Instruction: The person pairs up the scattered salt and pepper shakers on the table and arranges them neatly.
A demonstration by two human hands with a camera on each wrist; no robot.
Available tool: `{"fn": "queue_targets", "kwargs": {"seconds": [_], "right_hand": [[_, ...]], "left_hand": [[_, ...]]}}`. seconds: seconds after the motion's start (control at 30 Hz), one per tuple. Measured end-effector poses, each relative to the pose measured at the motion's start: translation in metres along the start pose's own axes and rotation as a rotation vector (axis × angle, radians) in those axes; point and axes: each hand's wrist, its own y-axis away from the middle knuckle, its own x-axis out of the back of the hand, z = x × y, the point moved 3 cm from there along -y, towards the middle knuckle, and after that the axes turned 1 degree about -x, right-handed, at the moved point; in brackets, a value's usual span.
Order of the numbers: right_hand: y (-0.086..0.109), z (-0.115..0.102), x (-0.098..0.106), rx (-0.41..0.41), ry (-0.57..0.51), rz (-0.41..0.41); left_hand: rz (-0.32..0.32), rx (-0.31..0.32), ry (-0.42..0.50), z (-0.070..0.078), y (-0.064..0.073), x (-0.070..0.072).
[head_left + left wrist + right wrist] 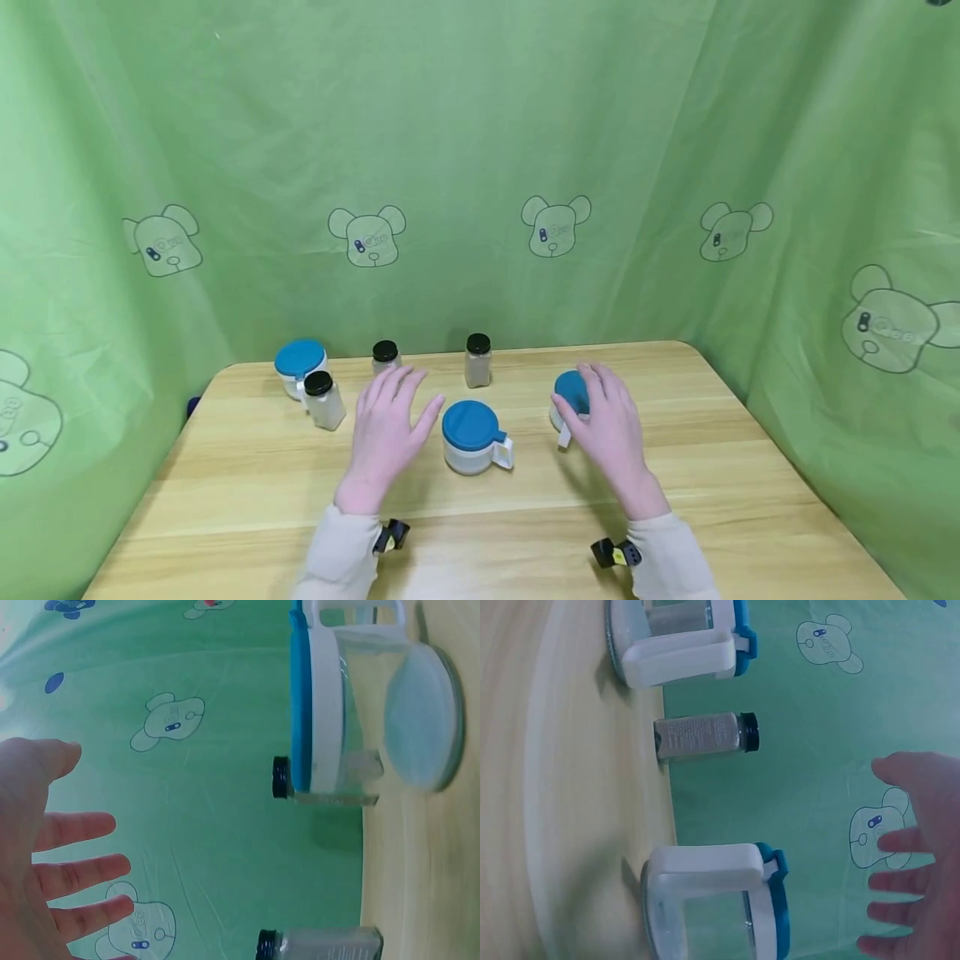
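My left hand (384,435) hovers above the table with its fingers spread, holding nothing. To its right stands a clear jar with a blue lid and white handle (471,427). My right hand (609,429) is also raised, fingers apart, and partly covers a second blue-lidded jar (572,390) in the head view. From the right wrist view, a gap separates the right hand (919,862) from that handled jar (716,870). The left wrist view shows the left hand (52,855) well apart from the middle jar (322,712).
A third blue-lidded jar (298,358) stands at the back left, behind a black-capped bottle (325,404). Two more black-capped bottles stand near the rear edge, one (386,354) partly behind the left hand, another (477,362) mid-back. A green curtain (465,150) hangs behind the wooden table (495,533).
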Motion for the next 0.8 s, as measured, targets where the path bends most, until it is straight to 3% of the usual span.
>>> {"fn": "queue_targets", "kwargs": {"seconds": [0.23, 0.43, 0.6, 0.8], "right_hand": [[0.001, 0.009, -0.012, -0.176, 0.026, -0.116], [0.001, 0.015, -0.027, -0.309, -0.021, -0.161], [0.0, 0.019, -0.039, -0.372, -0.027, -0.166], [0.0, 0.026, -0.049, -0.413, -0.031, -0.161]], "left_hand": [[-0.016, 0.018, 0.058, 0.012, -0.006, -0.008], [-0.007, 0.023, 0.085, 0.022, -0.01, -0.019], [0.009, 0.029, 0.115, 0.029, -0.013, -0.026], [-0.019, 0.054, 0.14, 0.036, -0.015, -0.037]]}}
